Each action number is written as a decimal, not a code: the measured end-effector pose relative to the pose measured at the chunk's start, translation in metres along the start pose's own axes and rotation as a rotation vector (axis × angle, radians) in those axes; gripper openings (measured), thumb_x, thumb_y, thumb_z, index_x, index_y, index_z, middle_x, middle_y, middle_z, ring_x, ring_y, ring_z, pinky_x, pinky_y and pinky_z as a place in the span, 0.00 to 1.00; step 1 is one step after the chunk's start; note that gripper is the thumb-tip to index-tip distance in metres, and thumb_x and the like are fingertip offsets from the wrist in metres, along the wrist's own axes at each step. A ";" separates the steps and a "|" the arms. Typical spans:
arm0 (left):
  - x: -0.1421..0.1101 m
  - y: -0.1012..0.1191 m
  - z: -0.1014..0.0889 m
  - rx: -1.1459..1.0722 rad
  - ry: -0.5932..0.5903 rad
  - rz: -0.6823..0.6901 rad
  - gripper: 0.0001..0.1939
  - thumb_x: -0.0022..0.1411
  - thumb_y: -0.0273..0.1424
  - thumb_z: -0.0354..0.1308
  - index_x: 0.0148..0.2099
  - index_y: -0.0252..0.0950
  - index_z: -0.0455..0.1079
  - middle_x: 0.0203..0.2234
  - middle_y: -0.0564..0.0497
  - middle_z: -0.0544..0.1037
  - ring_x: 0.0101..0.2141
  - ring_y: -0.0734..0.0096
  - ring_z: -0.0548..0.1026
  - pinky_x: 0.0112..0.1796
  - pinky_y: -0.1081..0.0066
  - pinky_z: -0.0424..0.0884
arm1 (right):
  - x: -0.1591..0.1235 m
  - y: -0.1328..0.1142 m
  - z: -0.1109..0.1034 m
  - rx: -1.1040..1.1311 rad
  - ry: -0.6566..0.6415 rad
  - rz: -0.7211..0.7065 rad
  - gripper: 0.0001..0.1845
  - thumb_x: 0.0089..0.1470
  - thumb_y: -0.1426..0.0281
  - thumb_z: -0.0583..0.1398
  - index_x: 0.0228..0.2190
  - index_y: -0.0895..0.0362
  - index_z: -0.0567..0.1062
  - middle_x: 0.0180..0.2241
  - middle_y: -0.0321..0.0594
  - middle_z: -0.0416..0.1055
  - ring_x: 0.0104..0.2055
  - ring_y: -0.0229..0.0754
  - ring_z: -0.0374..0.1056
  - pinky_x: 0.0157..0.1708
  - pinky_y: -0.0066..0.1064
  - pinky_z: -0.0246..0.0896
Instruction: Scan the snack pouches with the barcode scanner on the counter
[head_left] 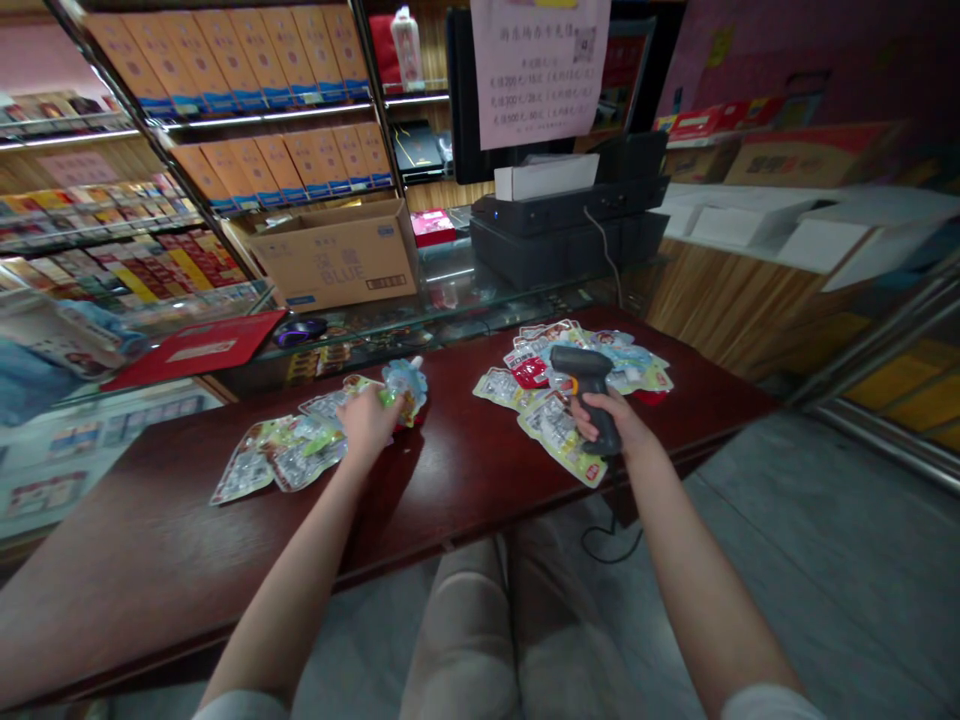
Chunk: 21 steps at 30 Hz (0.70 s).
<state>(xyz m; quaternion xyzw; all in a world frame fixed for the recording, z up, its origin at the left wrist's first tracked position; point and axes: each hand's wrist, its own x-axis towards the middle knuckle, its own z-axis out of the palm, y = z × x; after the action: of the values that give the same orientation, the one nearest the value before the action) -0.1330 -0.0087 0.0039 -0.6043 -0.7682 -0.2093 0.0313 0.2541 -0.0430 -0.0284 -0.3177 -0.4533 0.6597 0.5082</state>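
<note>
My right hand (609,418) is wrapped round the handle of a dark grey barcode scanner (586,372), held above a spread pile of snack packets (547,415) on the dark red wooden counter (465,470). The scanner's cable hangs down below the counter edge. My left hand (367,420) grips a light blue spouted pouch (403,385) at the right end of a second pile of packets (285,455) on the left side of the counter.
Behind the counter runs a glass display case (420,320) with a cardboard box (337,255), a red mat (199,345) and a black cash register (566,225). Shelves of boxed goods (225,100) fill the left. My knees are under the counter edge.
</note>
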 end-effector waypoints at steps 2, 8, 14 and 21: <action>-0.005 -0.015 -0.009 0.058 -0.028 -0.057 0.24 0.61 0.46 0.54 0.51 0.35 0.73 0.44 0.33 0.80 0.53 0.36 0.71 0.52 0.44 0.64 | 0.000 0.000 0.000 0.009 0.009 -0.012 0.18 0.48 0.61 0.65 0.36 0.55 0.66 0.19 0.28 0.62 0.14 0.30 0.53 0.14 0.25 0.46; -0.016 -0.028 -0.012 0.093 0.161 -0.111 0.31 0.61 0.40 0.53 0.59 0.22 0.66 0.59 0.23 0.66 0.60 0.32 0.63 0.58 0.37 0.55 | 0.004 0.000 -0.003 0.058 0.020 -0.075 0.16 0.49 0.62 0.65 0.36 0.55 0.66 0.20 0.28 0.63 0.14 0.31 0.54 0.14 0.26 0.49; -0.024 -0.009 0.003 0.089 0.045 0.410 0.25 0.69 0.36 0.45 0.62 0.33 0.68 0.63 0.35 0.66 0.66 0.48 0.58 0.64 0.45 0.48 | 0.008 0.002 -0.005 0.065 0.057 -0.096 0.15 0.48 0.62 0.65 0.31 0.54 0.65 0.19 0.28 0.62 0.14 0.30 0.53 0.13 0.25 0.48; -0.023 -0.011 0.007 0.184 0.008 0.189 0.23 0.69 0.38 0.46 0.56 0.32 0.72 0.57 0.30 0.73 0.61 0.40 0.65 0.60 0.34 0.49 | 0.010 0.004 -0.003 0.068 0.098 -0.086 0.15 0.47 0.62 0.65 0.30 0.54 0.65 0.18 0.28 0.63 0.14 0.30 0.54 0.13 0.25 0.49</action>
<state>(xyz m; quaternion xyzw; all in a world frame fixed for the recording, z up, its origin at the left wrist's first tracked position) -0.1359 -0.0296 -0.0129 -0.6675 -0.7238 -0.1364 0.1093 0.2520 -0.0327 -0.0326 -0.3126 -0.4184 0.6359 0.5682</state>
